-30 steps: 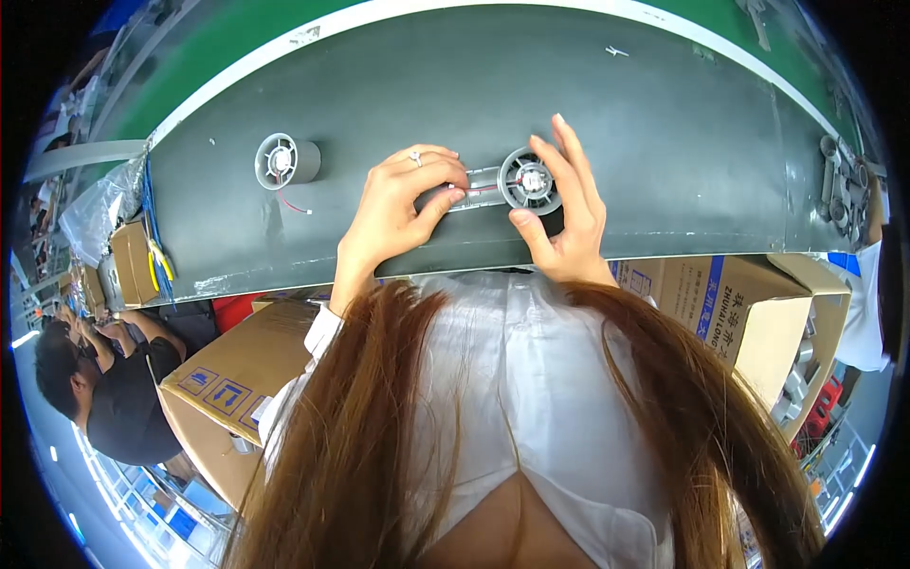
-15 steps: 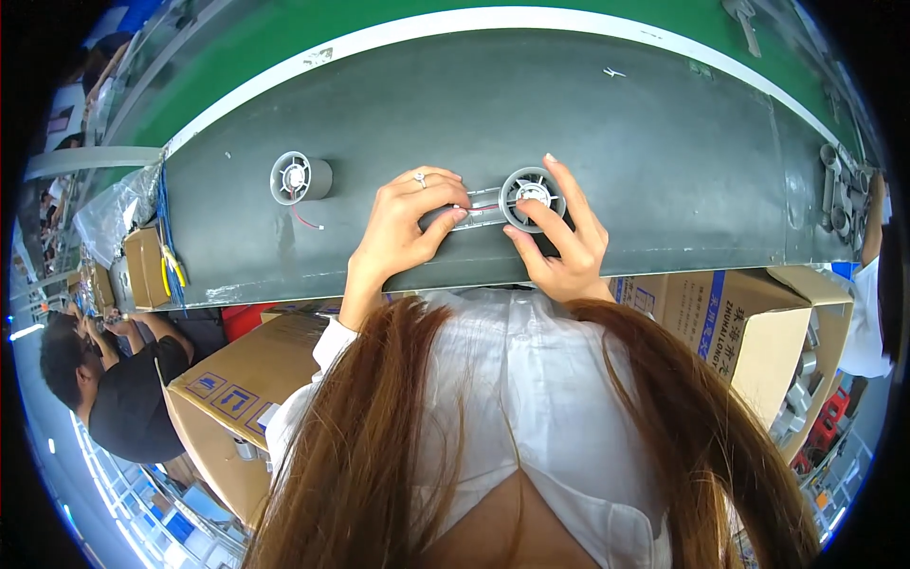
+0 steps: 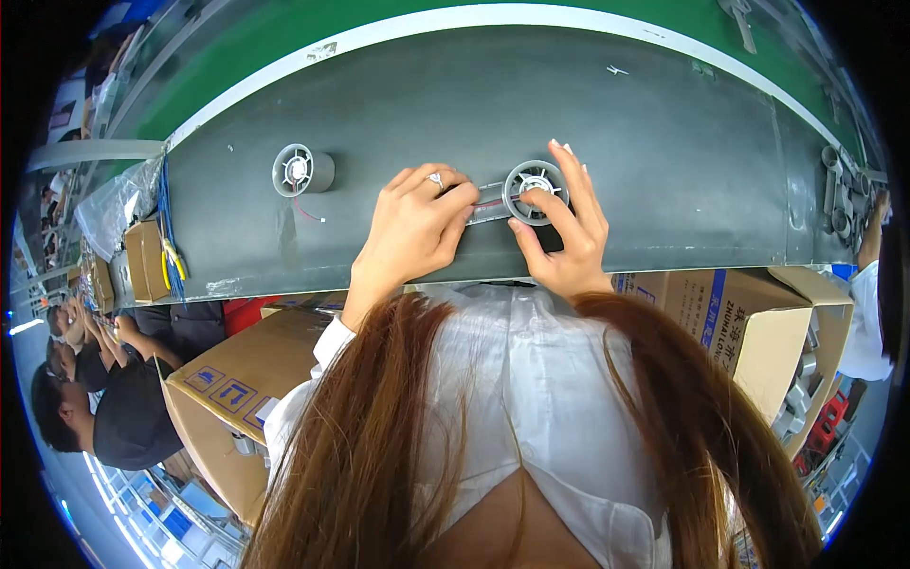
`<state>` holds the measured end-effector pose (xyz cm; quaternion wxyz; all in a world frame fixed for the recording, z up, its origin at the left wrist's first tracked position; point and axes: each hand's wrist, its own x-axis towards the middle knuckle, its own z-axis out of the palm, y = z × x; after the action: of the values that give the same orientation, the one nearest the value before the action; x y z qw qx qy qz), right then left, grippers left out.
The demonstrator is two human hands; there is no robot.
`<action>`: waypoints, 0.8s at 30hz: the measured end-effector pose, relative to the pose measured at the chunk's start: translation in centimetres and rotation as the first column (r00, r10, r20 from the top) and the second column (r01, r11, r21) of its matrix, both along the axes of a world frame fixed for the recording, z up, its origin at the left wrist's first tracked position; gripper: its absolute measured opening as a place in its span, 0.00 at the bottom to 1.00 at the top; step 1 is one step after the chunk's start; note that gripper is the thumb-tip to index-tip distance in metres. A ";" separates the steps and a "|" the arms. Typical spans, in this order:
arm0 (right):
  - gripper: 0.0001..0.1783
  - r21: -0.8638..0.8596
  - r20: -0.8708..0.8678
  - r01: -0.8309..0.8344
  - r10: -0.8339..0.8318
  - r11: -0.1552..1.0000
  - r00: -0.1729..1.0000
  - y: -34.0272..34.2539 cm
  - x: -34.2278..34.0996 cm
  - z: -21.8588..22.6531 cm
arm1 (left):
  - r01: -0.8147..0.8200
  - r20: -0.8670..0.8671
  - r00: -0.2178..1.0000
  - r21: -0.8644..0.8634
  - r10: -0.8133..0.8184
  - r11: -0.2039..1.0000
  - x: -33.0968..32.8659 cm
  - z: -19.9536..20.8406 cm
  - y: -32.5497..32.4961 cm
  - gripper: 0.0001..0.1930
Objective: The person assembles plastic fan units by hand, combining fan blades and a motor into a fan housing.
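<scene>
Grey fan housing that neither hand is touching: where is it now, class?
In the head view, the grey fan housing is on the left part of the dark tabletop, to the left of the left hand.

Across the middle of the frame, the bench (image 3: 417,104) is showing a smooth, matt dark surface, scuffed along its lower left edge. Right of centre, a fan (image 3: 535,180) is looking like satin grey plastic; at centre left, a second fan (image 3: 318,172) is showing the same finish. A ring (image 3: 434,179) is glinting like polished metal near centre. At far left, a bag (image 3: 112,207) is gleaming as clear, crinkled plastic.
</scene>
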<state>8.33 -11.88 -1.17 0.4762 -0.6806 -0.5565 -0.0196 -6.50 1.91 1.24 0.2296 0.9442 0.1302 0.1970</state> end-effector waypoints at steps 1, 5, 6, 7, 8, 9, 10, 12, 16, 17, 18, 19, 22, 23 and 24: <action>0.14 -0.001 -0.001 -0.002 0.002 1.000 1.000 0.0 -0.1 -0.2 | -0.002 -0.001 1.000 -0.001 0.002 1.000 0.1 0.2 -0.1 0.06; 0.15 0.049 0.026 0.004 -0.005 0.999 1.000 0.1 -0.2 -0.6 | 0.006 0.017 1.000 -0.004 -0.006 1.000 0.6 0.1 -0.5 0.06; 0.15 0.070 0.023 0.001 -0.003 0.998 1.000 0.1 -0.3 -0.6 | 0.014 0.024 1.000 -0.009 -0.014 1.000 0.8 -0.1 -0.5 0.07; 0.15 0.068 0.023 -0.001 0.000 0.998 1.000 0.1 -0.3 -0.7 | 0.012 0.024 1.000 -0.012 -0.011 1.000 1.0 -0.2 -0.6 0.07; 0.15 0.071 -0.018 0.004 -0.002 0.997 1.000 0.0 -0.4 -0.8 | 0.003 0.014 1.000 -0.041 -0.002 0.999 1.3 -0.2 -0.7 0.07; 0.15 0.075 -0.059 0.009 -0.005 0.997 0.998 0.0 -0.5 -0.9 | -0.005 0.004 1.000 -0.070 0.006 0.998 1.6 -0.2 -0.8 0.07; 0.15 0.071 -0.059 0.008 -0.003 0.997 0.998 0.0 -0.5 -0.9 | -0.007 0.004 1.000 -0.073 0.007 0.997 1.8 -0.2 -0.9 0.07; 0.14 0.095 -0.042 0.009 -0.005 0.995 0.999 0.0 -0.5 -0.8 | 0.003 0.006 1.000 -0.089 -0.002 0.996 2.1 -0.1 -1.0 0.07; 0.13 0.048 -0.096 0.025 -0.021 0.999 0.995 0.3 -1.0 -0.7 | 0.008 0.004 1.000 -0.091 -0.008 0.996 2.2 -0.2 -0.6 0.07; 0.12 0.055 0.054 0.057 -0.060 0.997 0.997 0.6 -0.9 -0.3 | 0.020 -0.011 1.000 -0.108 -0.021 0.994 2.1 -0.2 -0.5 0.07; 0.11 0.067 0.201 0.085 -0.096 0.994 0.975 0.9 -0.8 0.0 | 0.030 -0.027 0.999 -0.125 -0.034 0.992 2.0 -0.3 -0.4 0.07; 0.11 0.062 0.201 0.089 -0.100 0.994 0.974 1.0 -0.8 0.4 | 0.034 -0.027 0.999 -0.129 -0.038 0.991 2.0 -0.5 -0.4 0.07; 0.12 0.098 0.359 0.038 -0.071 0.994 0.931 1.6 -1.0 0.6 | 0.018 0.039 0.999 -0.185 -0.011 0.983 1.9 -1.1 -0.3 0.04; 0.12 0.092 0.357 0.040 -0.070 0.995 0.931 1.7 -0.9 0.5 | 0.036 0.058 0.998 -0.185 -0.026 0.982 1.9 -1.0 -0.2 0.04; 0.12 0.100 0.354 0.035 -0.069 0.994 0.933 1.8 -0.8 0.4 | 0.055 0.078 0.996 -0.184 -0.041 0.981 1.9 -1.0 -0.2 0.04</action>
<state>7.51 -10.11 -0.79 0.3976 -0.6575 -0.6140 -0.1809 -4.63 1.72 0.23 0.3263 0.9135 0.1168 0.2132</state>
